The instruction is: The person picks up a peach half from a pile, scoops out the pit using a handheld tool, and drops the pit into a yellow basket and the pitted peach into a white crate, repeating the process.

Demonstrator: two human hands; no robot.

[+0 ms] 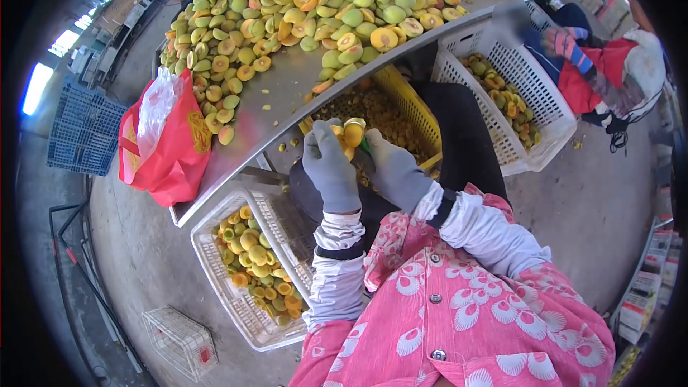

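Observation:
Both my hands wear grey gloves and meet over a yellow crate (408,104) that holds brownish scraps. My left hand (331,172) is closed on a yellow-orange fruit half (347,149), peach-like or apricot-like. My right hand (396,174) grips a tool with a green handle (366,145), mostly hidden by the glove. At the fruit, a curved metal edge (355,122) shows, apparently the tool's end. Heaped on the metal table (276,100) ahead are many halved green-yellow fruits (294,18), some with stones visible.
A white crate (203,240) of yellow fruit halves stands at lower left, another white crate (512,161) at right. On the table's left corner sits a red bag (172,165). Blue crates (86,125) are stacked far left. Another person's gloved hand (562,43) is at upper right.

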